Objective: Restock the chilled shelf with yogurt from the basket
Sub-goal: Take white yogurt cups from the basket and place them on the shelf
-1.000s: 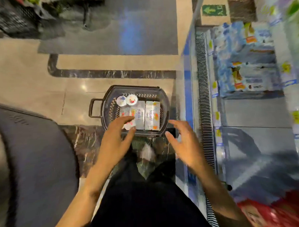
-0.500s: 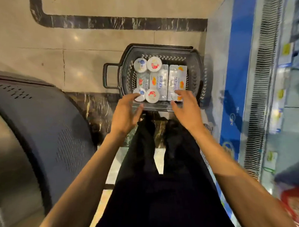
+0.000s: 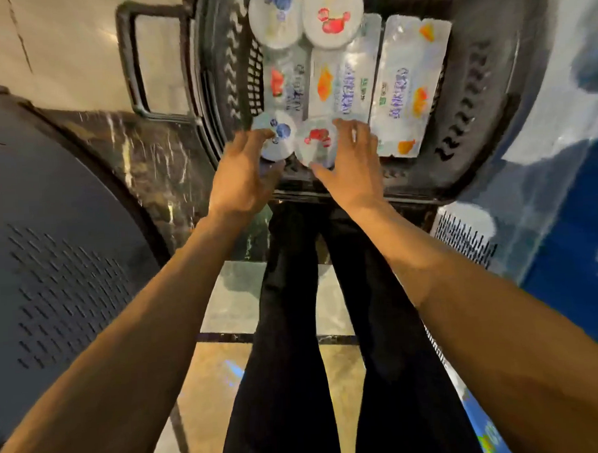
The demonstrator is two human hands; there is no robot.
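A dark plastic basket [image 3: 475,143] sits on the floor in front of my legs. It holds several round yogurt cups and flat multipacks [image 3: 408,84]. My left hand [image 3: 244,174] curls its fingers and thumb round the near cup with the blue fruit lid [image 3: 281,138]. Beside it, my right hand [image 3: 350,169] wraps thumb and fingers round the near cup with the red fruit lid [image 3: 316,145]. Two more cups, one blue-lidded [image 3: 275,18] and one red-lidded [image 3: 333,16], stand at the basket's far end.
The blue base of the chilled cabinet [image 3: 572,248] runs along the right, with a vent grille [image 3: 462,239] low down. A large dark grey rounded unit [image 3: 52,254] fills the left. The basket's handle [image 3: 129,62] sticks out to the left over tiled floor.
I have bent closer to the basket, so it fills the top of the view. Both hands have come down from its near rim onto the two near cups and closed round them.
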